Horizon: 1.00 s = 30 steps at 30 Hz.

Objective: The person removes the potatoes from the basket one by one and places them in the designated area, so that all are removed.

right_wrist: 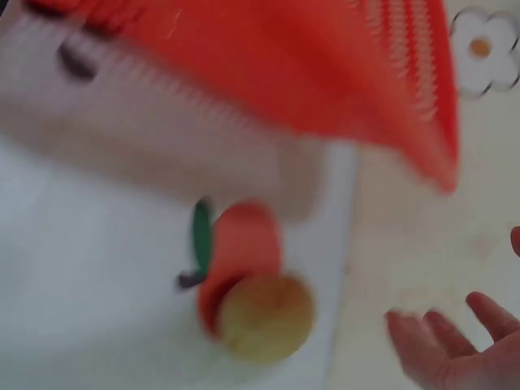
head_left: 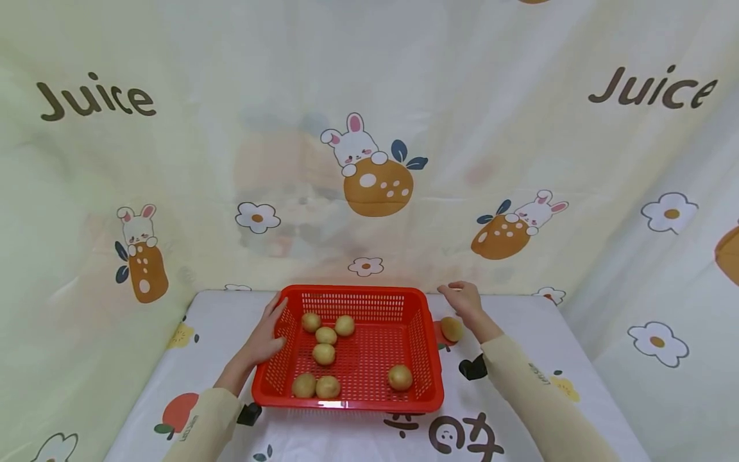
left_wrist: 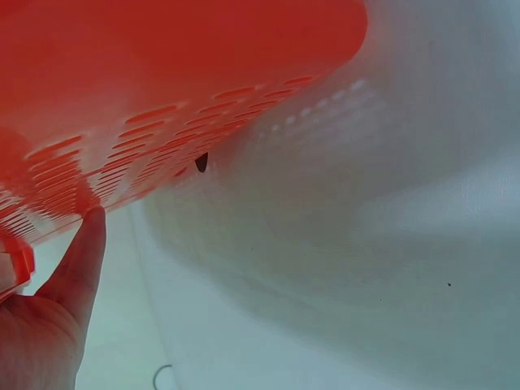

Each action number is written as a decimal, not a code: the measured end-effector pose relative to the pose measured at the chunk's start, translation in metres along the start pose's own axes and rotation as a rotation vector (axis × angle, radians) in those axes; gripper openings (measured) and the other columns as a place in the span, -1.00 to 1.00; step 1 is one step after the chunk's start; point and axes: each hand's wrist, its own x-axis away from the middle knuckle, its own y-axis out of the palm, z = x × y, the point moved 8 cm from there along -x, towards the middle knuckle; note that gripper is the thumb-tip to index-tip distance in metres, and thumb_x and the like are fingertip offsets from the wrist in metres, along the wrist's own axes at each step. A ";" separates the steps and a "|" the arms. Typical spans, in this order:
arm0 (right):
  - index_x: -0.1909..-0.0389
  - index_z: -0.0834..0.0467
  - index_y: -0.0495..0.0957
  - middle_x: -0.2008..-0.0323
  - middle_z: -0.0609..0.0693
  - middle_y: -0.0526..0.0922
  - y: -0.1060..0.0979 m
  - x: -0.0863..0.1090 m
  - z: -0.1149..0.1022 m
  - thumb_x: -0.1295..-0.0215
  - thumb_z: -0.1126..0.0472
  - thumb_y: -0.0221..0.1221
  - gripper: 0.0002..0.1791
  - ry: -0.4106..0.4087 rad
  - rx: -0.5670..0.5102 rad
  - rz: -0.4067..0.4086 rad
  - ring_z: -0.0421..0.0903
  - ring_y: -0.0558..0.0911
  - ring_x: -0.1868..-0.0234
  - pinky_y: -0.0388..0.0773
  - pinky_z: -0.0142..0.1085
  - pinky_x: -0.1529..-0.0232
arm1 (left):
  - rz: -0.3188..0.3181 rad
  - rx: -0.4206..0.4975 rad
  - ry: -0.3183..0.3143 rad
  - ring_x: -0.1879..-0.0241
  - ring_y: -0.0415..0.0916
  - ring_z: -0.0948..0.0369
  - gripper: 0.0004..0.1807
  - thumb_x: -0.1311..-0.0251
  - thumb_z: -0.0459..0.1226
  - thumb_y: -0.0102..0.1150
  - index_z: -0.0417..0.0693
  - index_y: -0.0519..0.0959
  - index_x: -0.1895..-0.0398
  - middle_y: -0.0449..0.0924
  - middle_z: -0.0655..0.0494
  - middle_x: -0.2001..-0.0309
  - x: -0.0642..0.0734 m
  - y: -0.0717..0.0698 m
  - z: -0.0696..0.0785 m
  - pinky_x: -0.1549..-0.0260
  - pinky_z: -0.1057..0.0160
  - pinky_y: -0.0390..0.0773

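Head view: one basket [head_left: 369, 356] holds seven potatoes [head_left: 324, 354].

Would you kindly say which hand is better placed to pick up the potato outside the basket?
Probably the right hand: it's empty and near that potato; the left hand holds the opposite side of the red basket.

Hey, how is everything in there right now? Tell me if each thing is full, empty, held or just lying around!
Red basket: open-topped, partly filled, held
Seven potatoes: whole, inside the basket
Eighth potato: whole, outside, right of the basket
Left hand: holding the basket's left side
Right hand: empty, off the basket
Backdrop: hanging, creased
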 end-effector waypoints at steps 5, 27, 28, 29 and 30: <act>-0.26 0.39 0.37 -0.22 0.37 0.44 0.022 0.010 -0.036 -0.44 0.10 0.05 -0.47 -0.060 -0.139 -0.073 0.27 0.50 -0.18 0.50 0.02 -0.10 | -0.014 0.026 0.002 -0.48 -0.23 -0.27 -0.04 0.18 -0.56 -0.02 -0.47 0.00 -0.48 -0.27 -0.32 -0.54 -0.001 0.001 0.004 -0.27 -0.31 0.09; -0.15 0.34 0.52 -0.23 0.26 0.44 0.148 0.035 -0.064 -0.39 0.15 0.15 -0.57 -0.003 -0.174 -0.388 0.34 0.44 -0.23 0.43 0.19 -0.13 | -0.008 0.014 -0.034 -0.49 -0.20 -0.25 -0.06 0.14 -0.55 0.00 -0.44 0.02 -0.48 -0.26 -0.30 -0.54 0.000 -0.003 0.002 -0.27 -0.29 0.13; -0.15 0.34 0.53 -0.24 0.26 0.45 0.153 0.036 -0.062 -0.38 0.16 0.15 -0.57 0.000 -0.173 -0.392 0.35 0.44 -0.23 0.44 0.19 -0.11 | -0.011 0.014 -0.039 -0.49 -0.21 -0.24 -0.06 0.13 -0.55 0.00 -0.44 0.02 -0.49 -0.27 -0.29 -0.55 0.000 -0.002 0.002 -0.27 -0.28 0.13; -0.15 0.33 0.53 -0.23 0.26 0.45 0.158 0.037 -0.060 -0.38 0.16 0.16 -0.57 0.004 -0.171 -0.394 0.36 0.44 -0.22 0.45 0.19 -0.09 | -0.014 0.016 -0.043 -0.49 -0.22 -0.23 -0.06 0.13 -0.55 0.00 -0.43 0.01 -0.49 -0.27 -0.28 -0.55 0.000 -0.002 0.001 -0.27 -0.28 0.13; -0.16 0.33 0.52 -0.23 0.26 0.46 0.163 0.037 -0.056 -0.37 0.15 0.16 -0.56 0.010 -0.166 -0.398 0.36 0.45 -0.21 0.46 0.19 -0.08 | -0.013 0.016 -0.043 -0.50 -0.22 -0.23 -0.06 0.13 -0.55 0.00 -0.43 0.01 -0.49 -0.27 -0.29 -0.55 0.000 -0.002 0.000 -0.28 -0.28 0.13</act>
